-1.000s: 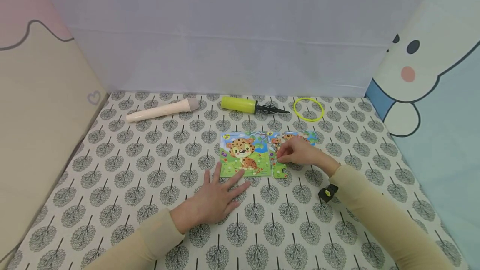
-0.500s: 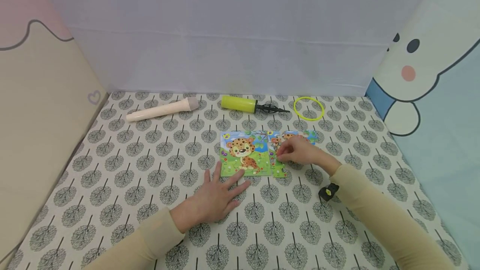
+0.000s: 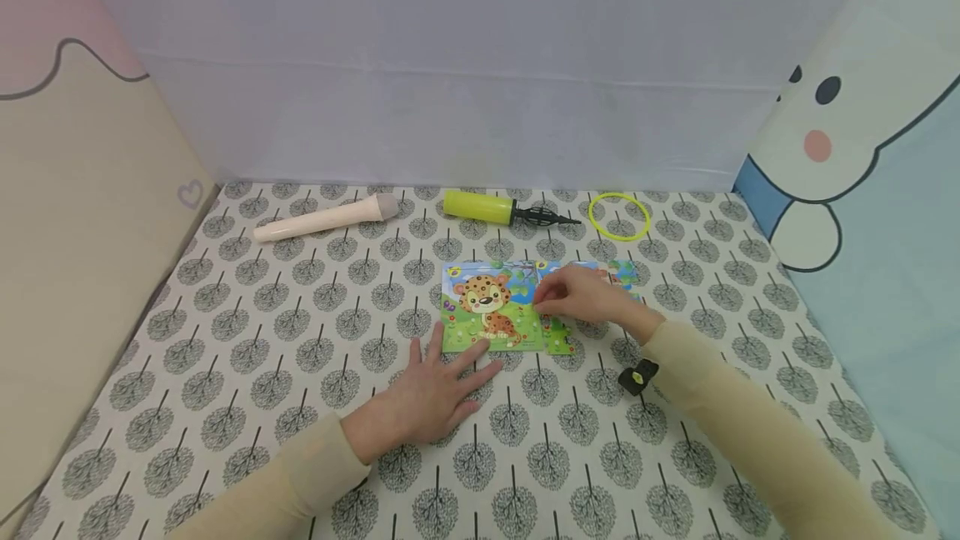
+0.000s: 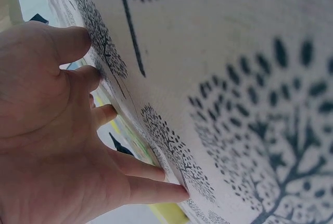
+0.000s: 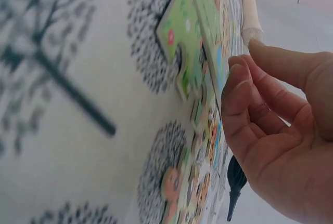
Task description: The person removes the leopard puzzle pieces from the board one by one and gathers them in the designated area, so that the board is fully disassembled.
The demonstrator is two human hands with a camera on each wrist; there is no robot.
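Observation:
A square leopard picture board (image 3: 491,290) lies flat on the patterned cloth. My left hand (image 3: 435,394) is spread flat, its fingertips at the board's lower edge. Loose jigsaw pieces lie along the board's right side, among them a green jigsaw piece (image 3: 558,344). Over these, close by the board's right edge, is my right hand (image 3: 581,294), with bent fingers. In the right wrist view, the right thumb (image 5: 276,63) is near the fingertips, and nothing shows between them. The hand covers some pieces in the head view. More jigsaw pieces (image 3: 624,272) extend to its right.
Along the back lie a pale toy microphone (image 3: 322,219), a yellow-green hand pump (image 3: 480,207) with a black nozzle, and a yellow ring (image 3: 619,217). Fabric walls (image 3: 442,65) enclose the back and sides of the cloth-covered surface (image 3: 300,332).
My right hand has shifted left and slightly upward, from the loose pieces toward the board's right edge. A green piece below it is more exposed. My left hand stays in place.

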